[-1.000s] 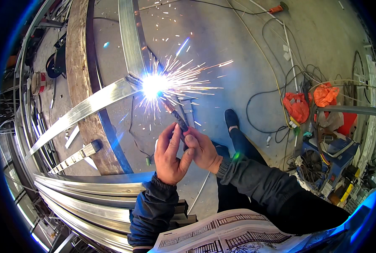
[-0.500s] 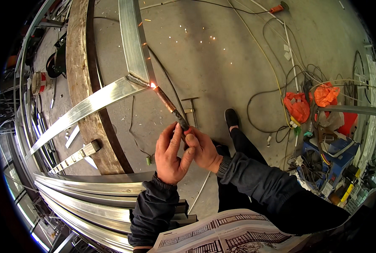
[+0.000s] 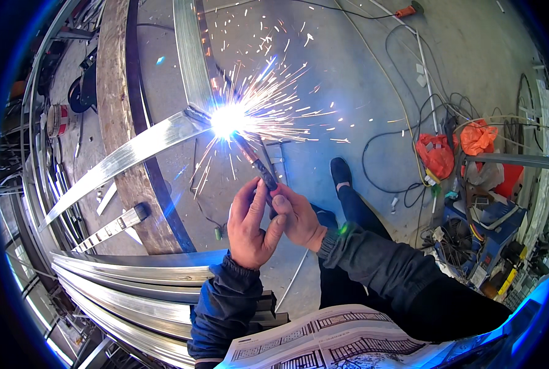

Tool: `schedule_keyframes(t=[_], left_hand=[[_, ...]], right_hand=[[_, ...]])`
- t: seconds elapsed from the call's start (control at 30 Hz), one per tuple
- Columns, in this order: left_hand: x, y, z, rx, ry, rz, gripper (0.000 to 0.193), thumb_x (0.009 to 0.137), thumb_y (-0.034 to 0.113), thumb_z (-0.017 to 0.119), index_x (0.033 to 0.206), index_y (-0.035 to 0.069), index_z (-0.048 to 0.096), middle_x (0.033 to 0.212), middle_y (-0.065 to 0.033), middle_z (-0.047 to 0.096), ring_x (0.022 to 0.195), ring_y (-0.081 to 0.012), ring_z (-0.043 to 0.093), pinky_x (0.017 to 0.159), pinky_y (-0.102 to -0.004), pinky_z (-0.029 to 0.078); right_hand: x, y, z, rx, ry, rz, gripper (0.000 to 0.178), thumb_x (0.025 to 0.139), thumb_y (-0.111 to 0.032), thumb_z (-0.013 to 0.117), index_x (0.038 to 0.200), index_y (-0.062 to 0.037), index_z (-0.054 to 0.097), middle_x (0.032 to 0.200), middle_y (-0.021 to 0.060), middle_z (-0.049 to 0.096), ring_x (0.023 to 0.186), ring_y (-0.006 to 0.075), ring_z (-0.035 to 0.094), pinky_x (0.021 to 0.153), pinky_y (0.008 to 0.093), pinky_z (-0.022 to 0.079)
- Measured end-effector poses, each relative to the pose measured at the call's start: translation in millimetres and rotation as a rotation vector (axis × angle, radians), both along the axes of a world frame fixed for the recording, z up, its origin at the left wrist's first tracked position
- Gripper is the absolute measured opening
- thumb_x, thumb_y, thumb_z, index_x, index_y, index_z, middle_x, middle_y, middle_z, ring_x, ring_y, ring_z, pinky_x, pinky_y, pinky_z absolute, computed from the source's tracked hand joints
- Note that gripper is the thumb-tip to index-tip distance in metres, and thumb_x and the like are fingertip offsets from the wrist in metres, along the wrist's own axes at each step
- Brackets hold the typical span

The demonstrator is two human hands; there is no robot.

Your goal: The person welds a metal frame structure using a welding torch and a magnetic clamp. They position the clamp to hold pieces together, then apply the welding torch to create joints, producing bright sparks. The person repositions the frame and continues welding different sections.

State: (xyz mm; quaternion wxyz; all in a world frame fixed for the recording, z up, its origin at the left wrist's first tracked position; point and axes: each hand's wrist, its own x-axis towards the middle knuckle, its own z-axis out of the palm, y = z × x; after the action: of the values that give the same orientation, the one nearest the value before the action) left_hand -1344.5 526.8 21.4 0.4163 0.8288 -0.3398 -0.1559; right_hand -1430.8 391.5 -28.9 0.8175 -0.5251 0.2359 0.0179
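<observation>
Both my hands are on a welding torch (image 3: 248, 152) with a copper-coloured nozzle and dark neck. My right hand (image 3: 301, 220) is closed round its handle, of which a bit of red shows. My left hand (image 3: 250, 224) supports it from the left, index finger laid along it and thumb near the right hand. At the nozzle a blinding white arc (image 3: 227, 120) throws sparks mostly up and right. It hides the outer corner where two square metal tubes meet: an upright-running tube (image 3: 191, 55) and a slanting tube (image 3: 123, 157). A rough weld bead shows along their joint.
A brown beam (image 3: 117, 80) lies under the slanting tube. Stacked metal tubes (image 3: 133, 289) are at lower left. A blue machine (image 3: 480, 230), orange bags (image 3: 435, 155) and tangled cables lie at right. A printed sheet (image 3: 323, 338) with railing pictures covers my front.
The small glow at the torch tip has become a bright arc with a wide spray of sparks and blue light over the scene. My hands and the torch have barely moved.
</observation>
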Motion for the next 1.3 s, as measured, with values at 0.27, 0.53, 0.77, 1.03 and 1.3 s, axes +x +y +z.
schedule_keyframes(t=[0.27,0.53,0.77,1.03,1.3], left_hand=[[0.2,-0.9,-2.1,-0.005,0.009,0.02,0.074,0.1,0.036,0.08,0.158,-0.003,0.057,0.15,-0.0277,0.06,0.13,-0.0446,0.066,0.107,-0.0481,0.057],[-1.1,-2.7,-1.2,0.01,0.027,0.039,0.073,0.099,0.037,0.08,0.155,-0.005,0.059,0.15,-0.0267,0.06,0.13,-0.0434,0.067,0.107,-0.0465,0.057],[-0.2,-4.8,1.6,0.028,-0.009,0.013,0.071,0.102,0.038,0.078,0.154,-0.006,0.06,0.147,-0.0264,0.062,0.128,-0.0441,0.067,0.106,-0.047,0.057],[0.1,-3.0,0.3,0.007,0.015,0.018,0.072,0.102,0.038,0.078,0.158,-0.003,0.058,0.149,-0.0275,0.06,0.13,-0.0449,0.066,0.107,-0.0476,0.057],[-0.4,-1.5,-2.2,0.038,0.029,0.017,0.075,0.103,0.042,0.077,0.157,-0.005,0.057,0.151,-0.028,0.059,0.131,-0.0444,0.065,0.107,-0.0479,0.056]], right_hand=[[0.7,-1.5,-0.4,-0.018,0.012,0.015,0.051,0.116,-0.051,0.056,0.137,-0.0056,0.065,0.087,0.0018,0.06,0.082,0.0135,0.055,0.076,0.0325,0.048],[1.1,3.0,-6.0,0.038,-0.032,-0.023,0.045,0.117,-0.045,0.058,0.133,-0.0033,0.066,0.089,-0.0035,0.057,0.085,0.0079,0.05,0.076,0.0283,0.046],[-3.8,0.1,-7.6,0.038,0.001,-0.006,0.05,0.116,-0.048,0.057,0.131,-0.0022,0.066,0.088,-0.0009,0.058,0.083,0.0098,0.052,0.074,0.0305,0.046],[0.2,-4.7,-1.8,-0.01,-0.007,0.025,0.047,0.116,-0.047,0.056,0.136,-0.0047,0.065,0.089,0.0018,0.061,0.083,0.0126,0.056,0.076,0.0314,0.048],[1.2,-2.8,-1.9,0.009,0.02,0.017,0.051,0.116,-0.048,0.057,0.139,-0.0041,0.065,0.09,0.0011,0.062,0.085,0.0121,0.058,0.078,0.0315,0.05]])
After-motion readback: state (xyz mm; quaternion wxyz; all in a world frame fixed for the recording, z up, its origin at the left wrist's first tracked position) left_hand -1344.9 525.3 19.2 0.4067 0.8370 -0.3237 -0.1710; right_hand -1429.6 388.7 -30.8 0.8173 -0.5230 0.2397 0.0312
